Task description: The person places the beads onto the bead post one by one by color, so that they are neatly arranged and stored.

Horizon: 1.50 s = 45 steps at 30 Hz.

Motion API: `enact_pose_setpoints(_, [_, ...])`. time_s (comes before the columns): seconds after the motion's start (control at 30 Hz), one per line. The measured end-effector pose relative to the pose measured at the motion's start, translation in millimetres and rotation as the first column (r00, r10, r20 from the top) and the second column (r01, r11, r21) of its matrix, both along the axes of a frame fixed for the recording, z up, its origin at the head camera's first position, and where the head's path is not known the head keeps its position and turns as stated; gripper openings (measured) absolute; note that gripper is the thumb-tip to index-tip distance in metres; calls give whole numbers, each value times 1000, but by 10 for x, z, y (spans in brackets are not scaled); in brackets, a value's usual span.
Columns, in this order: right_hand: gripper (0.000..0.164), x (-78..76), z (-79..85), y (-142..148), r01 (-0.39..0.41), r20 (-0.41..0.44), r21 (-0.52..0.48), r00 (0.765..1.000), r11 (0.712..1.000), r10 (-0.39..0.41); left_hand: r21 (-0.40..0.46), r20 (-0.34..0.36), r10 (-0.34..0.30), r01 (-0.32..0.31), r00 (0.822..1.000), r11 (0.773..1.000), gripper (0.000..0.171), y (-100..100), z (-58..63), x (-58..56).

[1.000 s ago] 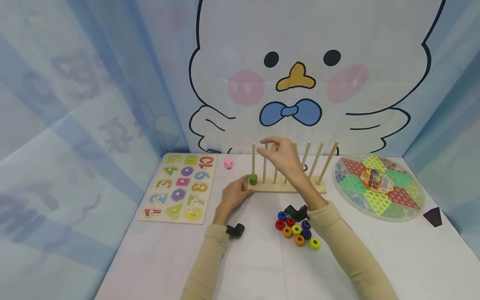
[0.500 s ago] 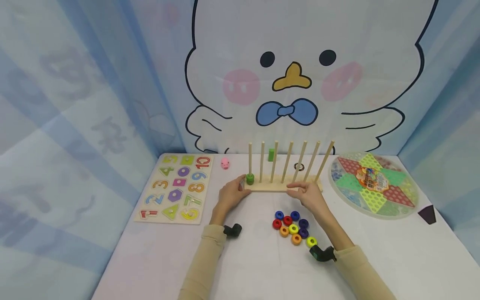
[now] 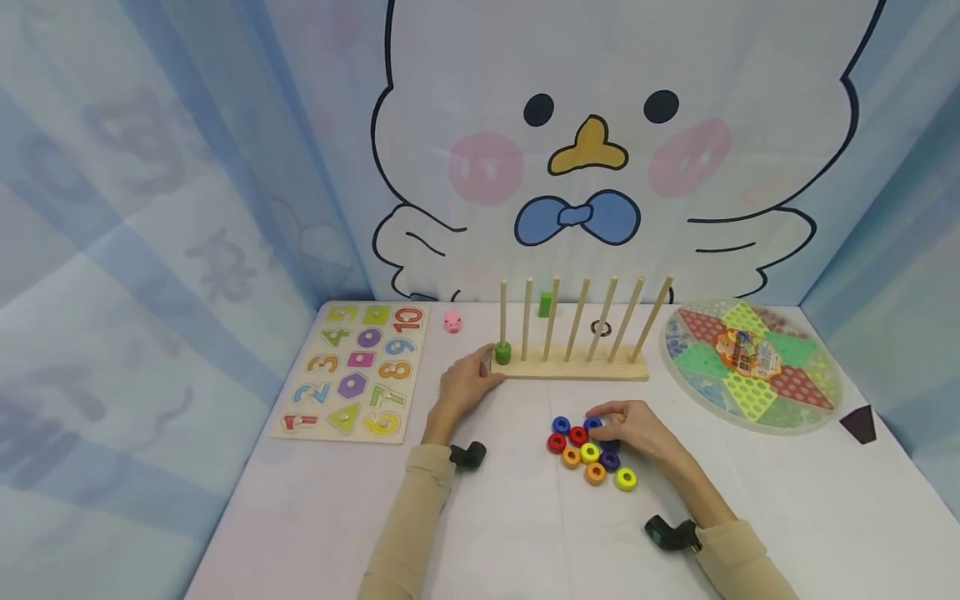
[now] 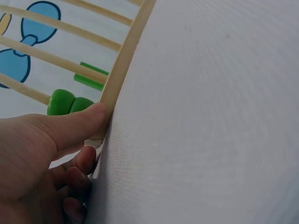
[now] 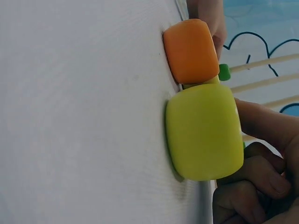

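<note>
My left hand [image 3: 462,387] grips the left end of a wooden peg rack [image 3: 573,369], thumb on the front edge of its base, as the left wrist view shows. Two green beads [image 4: 70,102] are stacked on the rack's leftmost peg. At the loose beads, my right hand [image 3: 637,429] has thumb and forefinger curled round a blue bead [image 3: 592,424]. In the right wrist view these fingertips are hidden behind a yellow-green bead [image 5: 204,133] with an orange bead [image 5: 191,51] beside it. Red beads [image 3: 578,436] and dark blue ones lie right by the fingers.
A number puzzle board [image 3: 348,371] lies at the left. Behind the rack are a small pink pig [image 3: 452,321], a green block [image 3: 545,304] and a dark ring [image 3: 601,328]. To the right lies a round star-patterned game board [image 3: 750,367], with a dark piece [image 3: 858,424] near it.
My right hand has come down from above the pegs, past the rack's front edge, to the loose beads and closed round a blue one. My left hand stays at the rack's end.
</note>
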State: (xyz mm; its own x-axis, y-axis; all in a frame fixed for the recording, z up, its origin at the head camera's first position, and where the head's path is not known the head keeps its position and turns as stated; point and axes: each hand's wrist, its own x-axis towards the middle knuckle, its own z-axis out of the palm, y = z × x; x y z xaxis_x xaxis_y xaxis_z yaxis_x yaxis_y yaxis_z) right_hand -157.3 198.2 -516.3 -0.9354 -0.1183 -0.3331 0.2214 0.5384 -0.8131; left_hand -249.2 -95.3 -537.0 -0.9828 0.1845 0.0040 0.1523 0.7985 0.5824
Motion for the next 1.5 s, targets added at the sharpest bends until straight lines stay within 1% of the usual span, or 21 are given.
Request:
enact_pose_setpoints(0.07, [44,5,-9,7,-8,-8,4,1000,1000,8,-2,0,2,-2,1000,1000,64,4,17,-3])
enact_pose_setpoints(0.23, [42,2,-10,1,6,-19,32,1000,999,-5,-6,10,4,-4,1000,1000,64,6,25,-4])
enact_pose_setpoints(0.3, [42,-9,24,-8,12,-23,40,1000,999,-11,-7,18,1,-1,1000,1000,64,6,19,-3])
enact_pose_setpoints(0.4, [44,-56,137,-38,5,-42,28,999,1000,-4,-7,24,-2,2,1000,1000,65,5,9,-4])
enact_pose_setpoints(0.53, [43,-190,394,-145,-34,-117,9,993,999,34,-5,15,6,-6,1000,1000,64,4,0,-4])
enact_pose_setpoints(0.63, [43,-319,645,-263,-79,-195,4,978,997,78,-4,6,6,-6,1000,1000,64,2,-2,-1])
enact_pose_setpoints(0.73, [41,-450,922,-380,-101,-252,-16,963,995,93,-2,5,0,0,1000,1000,64,1,-7,7])
enact_pose_setpoints(0.87, [42,-613,1281,-534,-110,-342,-17,934,994,98,0,4,-2,2,1000,1000,64,4,-7,16])
enact_pose_setpoints(0.97, [44,-717,1510,-633,-117,-401,-28,911,993,96,6,-4,2,-2,1000,1000,64,6,4,19])
enact_pose_setpoints(1.03, [43,-772,1629,-685,-111,-416,-69,907,991,73,12,-8,0,0,1000,1000,63,2,6,19])
enact_pose_setpoints(1.1, [43,-813,1713,-731,-103,-423,-110,905,989,48,17,-6,-2,2,1000,1000,63,-5,0,23])
enact_pose_setpoints(1.2, [41,-857,1787,-763,-83,-431,-149,902,985,11,24,6,-5,5,1000,1000,63,8,0,28])
enact_pose_setpoints(1.27, [41,-885,1798,-787,-74,-444,-139,896,988,5,30,15,-3,2,1000,1000,63,8,3,31])
enact_pose_setpoints(1.47, [39,-968,1711,-856,-31,-460,-101,888,994,-19,25,17,2,-2,1000,1000,63,3,18,28])
enact_pose_setpoints(1.5, [39,-980,1694,-865,-21,-465,-82,885,996,-19,26,17,1,-2,1000,1000,63,6,23,29])
